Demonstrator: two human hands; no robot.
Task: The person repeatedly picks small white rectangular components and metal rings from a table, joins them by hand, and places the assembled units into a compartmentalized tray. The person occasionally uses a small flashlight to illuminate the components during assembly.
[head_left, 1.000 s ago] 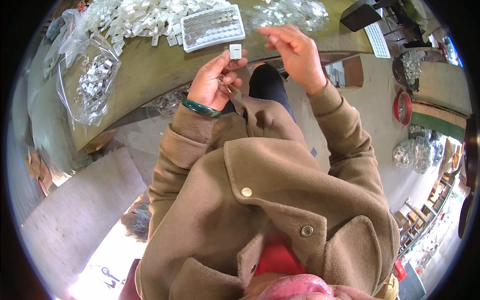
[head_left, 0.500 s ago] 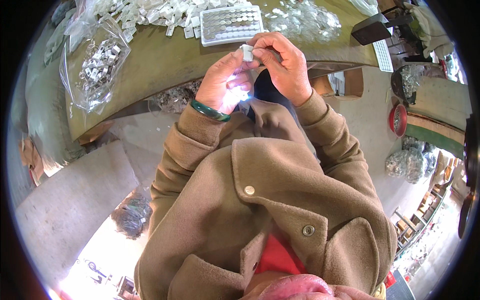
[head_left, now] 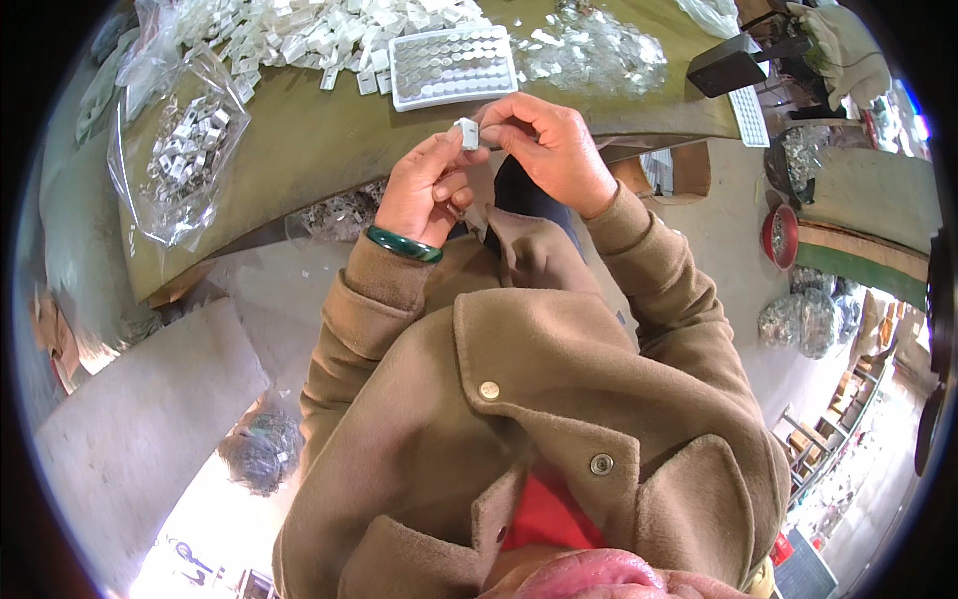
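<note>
A small white plastic casing (head_left: 468, 133) is pinched between the thumb and fingers of my left hand (head_left: 424, 190), just in front of the table edge. My right hand (head_left: 554, 148) is closed in a pinch at the casing's right side. Whatever its fingertips hold, if anything, is too small to make out. Beyond my hands, a white tray (head_left: 456, 101) holds rows of round, flat, silvery discs. A large heap of similar white pieces (head_left: 329, 38) lies behind and left of the tray. To its right are scattered small shiny, clear-looking pieces (head_left: 599, 60).
An open clear plastic bag (head_left: 150, 215) with small white pieces lies on the olive table (head_left: 289, 130) at the left. A black box-shaped object (head_left: 725, 65) stands at the right end. Cardboard boxes (head_left: 691, 172), a red bowl (head_left: 781, 237) and filled clear bags (head_left: 813, 319) are on the right.
A bright light glowed at my left palm earlier; now it does not show. Both hands with the casing sit slightly lower and further left in view, and the whole view has shifted a little.
</note>
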